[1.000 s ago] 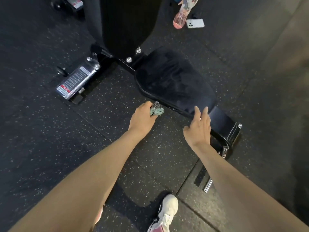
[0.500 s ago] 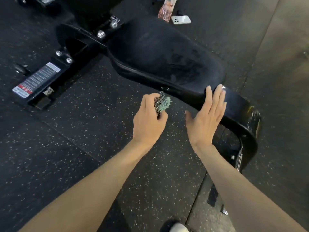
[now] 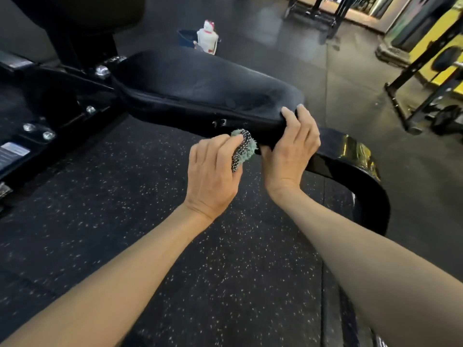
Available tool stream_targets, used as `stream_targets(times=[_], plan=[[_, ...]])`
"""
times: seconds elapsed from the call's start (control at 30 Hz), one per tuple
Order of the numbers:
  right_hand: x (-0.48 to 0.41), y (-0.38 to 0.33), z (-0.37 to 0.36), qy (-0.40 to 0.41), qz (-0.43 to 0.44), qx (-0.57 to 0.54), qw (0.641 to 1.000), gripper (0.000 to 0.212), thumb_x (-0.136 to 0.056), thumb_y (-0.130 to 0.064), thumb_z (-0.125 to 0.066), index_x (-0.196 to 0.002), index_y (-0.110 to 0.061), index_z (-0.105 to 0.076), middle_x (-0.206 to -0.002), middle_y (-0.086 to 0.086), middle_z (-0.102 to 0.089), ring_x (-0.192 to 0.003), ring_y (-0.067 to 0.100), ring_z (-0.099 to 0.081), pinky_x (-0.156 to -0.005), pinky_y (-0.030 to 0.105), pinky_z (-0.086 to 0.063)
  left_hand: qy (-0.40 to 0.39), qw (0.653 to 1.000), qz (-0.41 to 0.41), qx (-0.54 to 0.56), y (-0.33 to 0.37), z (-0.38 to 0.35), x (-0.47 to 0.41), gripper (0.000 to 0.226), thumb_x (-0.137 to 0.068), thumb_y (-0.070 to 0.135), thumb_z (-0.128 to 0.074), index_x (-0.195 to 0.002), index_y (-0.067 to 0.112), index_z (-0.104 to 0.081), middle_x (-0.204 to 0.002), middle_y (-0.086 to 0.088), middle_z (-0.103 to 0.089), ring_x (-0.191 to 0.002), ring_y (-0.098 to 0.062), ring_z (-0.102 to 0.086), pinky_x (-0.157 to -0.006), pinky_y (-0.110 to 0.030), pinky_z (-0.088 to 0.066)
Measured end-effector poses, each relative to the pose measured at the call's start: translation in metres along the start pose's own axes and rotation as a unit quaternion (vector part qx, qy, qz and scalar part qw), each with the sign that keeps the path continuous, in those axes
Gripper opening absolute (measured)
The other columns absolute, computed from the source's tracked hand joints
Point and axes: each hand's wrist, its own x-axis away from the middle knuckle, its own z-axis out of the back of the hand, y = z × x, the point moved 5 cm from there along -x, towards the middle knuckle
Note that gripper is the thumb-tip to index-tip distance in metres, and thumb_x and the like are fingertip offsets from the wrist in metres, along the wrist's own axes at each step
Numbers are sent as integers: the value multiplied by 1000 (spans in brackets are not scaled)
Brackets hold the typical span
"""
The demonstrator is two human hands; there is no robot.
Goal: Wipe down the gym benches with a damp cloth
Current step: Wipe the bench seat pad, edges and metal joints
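Two tight grips: left grip (image 3: 213, 171) around cloth (image 3: 245, 148), right grip (image 3: 290, 151) over near edge of seat pad (image 3: 200, 83).

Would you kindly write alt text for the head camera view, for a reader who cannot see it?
A person's left hand grips a bunched green cloth at the lower edge of a black padded bench, while the right hand grips the pad's end.

One bench pad (image 3: 200, 88), one cloth (image 3: 246, 149), and two hands: one left hand (image 3: 213, 171), one right hand (image 3: 290, 151). Four bolts (image 3: 102, 70) (only those plainly seen are counted), one bottle (image 3: 207, 37), one blue tub (image 3: 185, 37).
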Motion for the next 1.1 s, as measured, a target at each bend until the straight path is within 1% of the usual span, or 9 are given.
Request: stream_targets(times=[0.2, 0.3, 0.43, 0.57, 0.73, 0.83, 0.93, 1.03, 1.1], plan=[[-11, 9, 5, -28, 30, -17, 999, 60, -71, -9, -73, -122, -15, -41, -126, 16, -54, -116, 27, -36, -98, 36, -28, 1, 996, -16, 82, 29, -9, -19, 52, -84, -5, -60, -129, 6, -38, -116, -4, -43, -99, -20, -43, -86, -29, -43], [-14, 15, 8, -54, 56, -64, 995, 52, -81, -12, -62, -127, -16, -39, -129, 16, -52, -118, 28, -38, -99, 37, -31, -26, 992, 18, 123, 43, -21, -19, 53, -83, -6, -59, -129, 11, -39, -113, -5, -44, -99, -21, -48, -86, -26, -44], [-13, 30, 20, -72, 23, -87, 993, 64, -89, -17, -56, -145, -2, -30, -146, 22, -37, -129, 26, -31, -103, 32, -23, -4, 986, 101, 136, 56, -40, -27, 43, -79, -7, -60, -119, 9, -52, -104, -5, -48, -90, -17, -52, -73, -25, -48], [-13, 42, 22, -91, -11, -77, 993, 75, -90, -34, -52, -150, -2, -20, -153, 19, -27, -136, 24, -26, -107, 36, -21, 66, 992, 110, 17, 64, -47, -35, 21, -78, -3, -57, -93, 9, -66, -83, -8, -58, -76, -19, -49, -67, -32, -43], [-7, 27, 13, -103, 45, -45, 993, 92, -79, -43, -69, -147, -2, -23, -151, 19, -32, -136, 24, -27, -106, 35, -22, 111, 972, 202, -39, 39, -36, -24, 36, -68, -5, -67, -95, 15, -55, -87, -5, -58, -81, -16, -43, -72, -29, -32], [-3, 11, 9, -92, 67, -34, 993, 86, -78, -46, -67, -145, -7, -30, -150, 17, -35, -137, 27, -29, -107, 36, -22, 131, 952, 276, -23, 12, -23, -21, 32, -69, -5, -65, -95, 10, -56, -91, -7, -56, -84, -16, -42, -70, -29, -31], [-3, 2, 7, -93, 55, -21, 994, 80, -76, -36, -76, -142, -9, -39, -148, 15, -39, -138, 31, -31, -107, 38, -20, 125, 944, 303, -24, 3, -17, -17, 31, -70, -5, -65, -96, 8, -58, -95, -7, -55, -85, -16, -46, -71, -23, -25], [-3, 1, 8, -110, 58, -4, 992, 78, -76, -31, -78, -141, -11, -42, -147, 14, -40, -138, 32, -33, -107, 41, -23, 160, 899, 408, -12, -6, -9, -8, 31, -73, -7, -67, -100, 5, -57, -99, -7, -55, -87, -21, -53, -77, -24, -27], [-4, 3, 9, -123, 63, 1, 990, 77, -76, -29, -77, -142, -13, -41, -148, 13, -39, -138, 30, -32, -108, 42, -25, 158, 901, 403, -10, -7, -5, -5, 31, -74, -6, -68, -100, 4, -56, -100, -7, -54, -87, -23, -54, -79, -24, -27]])
